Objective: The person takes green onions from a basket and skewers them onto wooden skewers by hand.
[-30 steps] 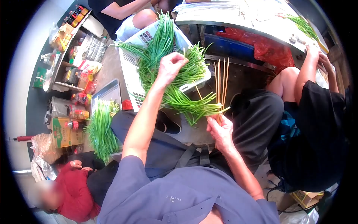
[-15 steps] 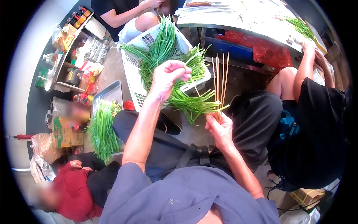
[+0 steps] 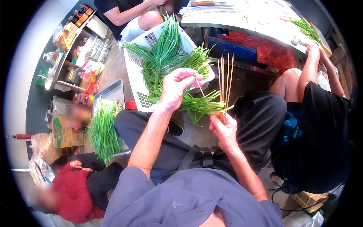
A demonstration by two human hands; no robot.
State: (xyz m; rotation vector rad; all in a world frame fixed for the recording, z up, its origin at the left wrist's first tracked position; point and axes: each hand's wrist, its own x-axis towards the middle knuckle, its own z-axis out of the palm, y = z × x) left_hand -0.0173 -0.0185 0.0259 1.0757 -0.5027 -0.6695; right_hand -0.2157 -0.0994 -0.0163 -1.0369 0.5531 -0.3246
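Observation:
My left hand (image 3: 177, 87) is closed in a pinch on a thin pale stick (image 3: 199, 86), which slants down to a bunch of green chives (image 3: 200, 104). Whether it is a skewer or a stalk, I cannot tell. In my right hand (image 3: 225, 130) several long bamboo skewers (image 3: 225, 83) stand upright, gripped near their lower ends. The cut ends of the bunch reach across just above my right thumb. Beyond my hands a white plastic basket (image 3: 133, 72) holds heaps of more chives (image 3: 166, 41).
A metal tray (image 3: 118, 92) with chives stands at left, before a shelf (image 3: 60, 72) of bottles and packages. Co-workers sit ahead, at right (image 3: 314, 125) and at lower left (image 3: 73, 189). The white table (image 3: 261, 26) carries skewers and greens, with a blue bin (image 3: 234, 49) below.
My left hand has moved right and slightly down, closer to the chive bunch, and the pale stick now shows between its fingers and the bunch. My right hand has barely moved.

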